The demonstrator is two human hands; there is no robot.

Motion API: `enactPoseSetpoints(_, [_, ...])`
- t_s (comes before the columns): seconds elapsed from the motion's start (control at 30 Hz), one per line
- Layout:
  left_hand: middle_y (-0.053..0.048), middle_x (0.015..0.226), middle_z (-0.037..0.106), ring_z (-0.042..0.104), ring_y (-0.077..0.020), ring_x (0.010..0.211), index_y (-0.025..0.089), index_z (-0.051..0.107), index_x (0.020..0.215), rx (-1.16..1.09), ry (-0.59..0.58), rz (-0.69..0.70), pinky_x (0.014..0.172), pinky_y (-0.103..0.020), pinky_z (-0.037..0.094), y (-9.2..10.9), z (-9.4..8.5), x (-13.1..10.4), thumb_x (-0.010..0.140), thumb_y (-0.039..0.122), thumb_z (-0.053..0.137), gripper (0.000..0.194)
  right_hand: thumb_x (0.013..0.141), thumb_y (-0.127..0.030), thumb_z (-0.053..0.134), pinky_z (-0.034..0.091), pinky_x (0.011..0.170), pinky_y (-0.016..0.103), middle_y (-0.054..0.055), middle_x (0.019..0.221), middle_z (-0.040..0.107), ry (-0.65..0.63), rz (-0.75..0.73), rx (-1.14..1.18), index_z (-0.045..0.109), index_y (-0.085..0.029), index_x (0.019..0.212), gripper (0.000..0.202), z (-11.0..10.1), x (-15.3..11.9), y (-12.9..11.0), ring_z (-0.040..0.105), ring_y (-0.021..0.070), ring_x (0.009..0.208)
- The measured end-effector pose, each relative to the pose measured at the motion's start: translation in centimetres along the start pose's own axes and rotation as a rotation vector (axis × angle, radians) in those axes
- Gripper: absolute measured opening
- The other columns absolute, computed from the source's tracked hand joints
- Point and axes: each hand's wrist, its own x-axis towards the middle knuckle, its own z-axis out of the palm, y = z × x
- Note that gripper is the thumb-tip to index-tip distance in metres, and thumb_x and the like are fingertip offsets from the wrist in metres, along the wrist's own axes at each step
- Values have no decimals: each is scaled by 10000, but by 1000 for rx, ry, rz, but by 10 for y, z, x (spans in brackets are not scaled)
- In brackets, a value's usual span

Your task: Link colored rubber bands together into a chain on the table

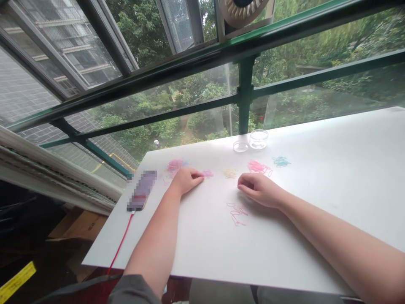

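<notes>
On the white table (202,236) lie small piles of thin coloured loops that look like rubber bands. My left hand (186,180) rests with its fingers curled together, its tips at the edge of a purple pile (208,173). Partly behind that hand is a mixed pink and blue pile (176,164). My right hand (261,188) is curled, thumb against fingers, just below a bright pink pile (257,166). Whatever either hand may hold is too small to make out. Between the hands sits a yellow pile (230,173); nearer me are several scattered pale pink loops (237,214).
A teal pile (281,161) lies at the right. At the back edge stand a clear round container (258,140) and a clear lid (240,147). On the left, a phone (142,190) has a red cable (122,245) running off the table. Behind is a green window railing (245,93).
</notes>
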Motion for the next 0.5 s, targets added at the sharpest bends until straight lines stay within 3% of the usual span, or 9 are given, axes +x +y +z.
enactPoseSetpoints(0.5, [-14, 684, 672, 571, -118, 608, 176, 693, 743, -10, 34, 8, 562, -220, 410, 3, 2, 2, 716, 348, 577, 209, 755, -244, 475, 319, 503, 221, -20, 583, 508, -8, -40, -50, 510, -177, 667, 117, 0, 1, -1, 422, 90, 524])
